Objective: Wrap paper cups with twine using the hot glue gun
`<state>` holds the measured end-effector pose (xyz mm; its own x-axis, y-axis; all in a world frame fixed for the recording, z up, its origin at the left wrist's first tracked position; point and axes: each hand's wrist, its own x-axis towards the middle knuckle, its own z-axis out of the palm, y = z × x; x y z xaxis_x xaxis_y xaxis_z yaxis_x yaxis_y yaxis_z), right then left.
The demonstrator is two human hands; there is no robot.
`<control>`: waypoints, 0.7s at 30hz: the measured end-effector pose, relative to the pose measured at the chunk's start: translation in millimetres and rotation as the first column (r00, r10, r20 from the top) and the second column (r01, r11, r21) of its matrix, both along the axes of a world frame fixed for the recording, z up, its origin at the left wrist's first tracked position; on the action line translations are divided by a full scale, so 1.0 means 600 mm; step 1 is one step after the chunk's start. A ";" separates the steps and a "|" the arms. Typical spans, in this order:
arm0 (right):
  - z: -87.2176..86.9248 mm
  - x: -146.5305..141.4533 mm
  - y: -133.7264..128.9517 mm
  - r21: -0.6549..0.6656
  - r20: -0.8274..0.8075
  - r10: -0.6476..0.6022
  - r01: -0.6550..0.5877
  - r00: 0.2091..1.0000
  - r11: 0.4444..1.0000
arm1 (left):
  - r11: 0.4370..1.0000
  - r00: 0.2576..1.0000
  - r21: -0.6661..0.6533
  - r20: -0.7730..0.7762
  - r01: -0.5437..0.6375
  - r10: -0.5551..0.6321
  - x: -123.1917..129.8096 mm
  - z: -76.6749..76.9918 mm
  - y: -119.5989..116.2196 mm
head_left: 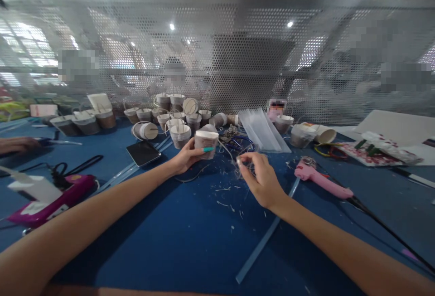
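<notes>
My left hand [185, 157] is wrapped round a small cup [205, 140] with a white rim and a brownish-grey wrapped side, held above the blue table. Its thumb, with a turquoise nail, lies across the cup's front. A thin grey cord [227, 148] runs from beside the cup toward my right hand [261, 179]. There the thumb and index finger pinch together on what looks like the cord's end, partly hidden by the fingertips. Just behind that hand lies a tangle of cords with a blue wire loop [242, 142].
Similar cups [180, 135] with cord handles crowd the back. Clear plastic sheets [263, 129] stand beyond my right hand. A pink hot glue gun [322, 181] and a glue stick [260, 248] lie right. A phone [143, 152], a purple power strip [50, 203] and another person's hand [18, 145] are left.
</notes>
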<state>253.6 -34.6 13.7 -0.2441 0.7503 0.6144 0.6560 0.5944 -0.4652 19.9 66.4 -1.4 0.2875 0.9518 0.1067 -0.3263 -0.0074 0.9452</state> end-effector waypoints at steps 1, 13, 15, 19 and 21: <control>-0.001 0.002 0.003 0.044 -0.015 -0.044 0.045 0.999 0.998 | 0.999 1.000 -0.014 0.007 0.029 -0.029 -0.003 0.000 0.002; 0.026 0.048 0.030 0.396 0.020 -0.436 0.393 0.900 0.830 | 0.996 0.996 0.006 0.034 0.085 -0.085 -0.013 -0.008 0.017; 0.040 0.049 0.023 0.414 0.123 -0.600 0.508 0.791 0.755 | 0.999 0.999 0.050 -0.038 0.016 -0.015 -0.007 -0.008 0.016; 0.052 0.072 0.023 0.300 0.309 -0.812 0.759 0.496 0.578 | 0.983 0.969 0.172 -0.226 -0.058 0.096 0.000 -0.014 0.017; 0.051 0.114 0.035 0.163 0.415 -0.801 0.831 0.432 0.532 | 0.977 0.957 0.210 -0.275 -0.034 0.093 -0.001 -0.017 0.019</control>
<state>321.8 -13.8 44.5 0.3020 0.7636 0.5707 0.9405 -0.3365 -0.0474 19.3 77.9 -11.7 0.2733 0.9362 0.2212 -0.0398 -0.2187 0.9750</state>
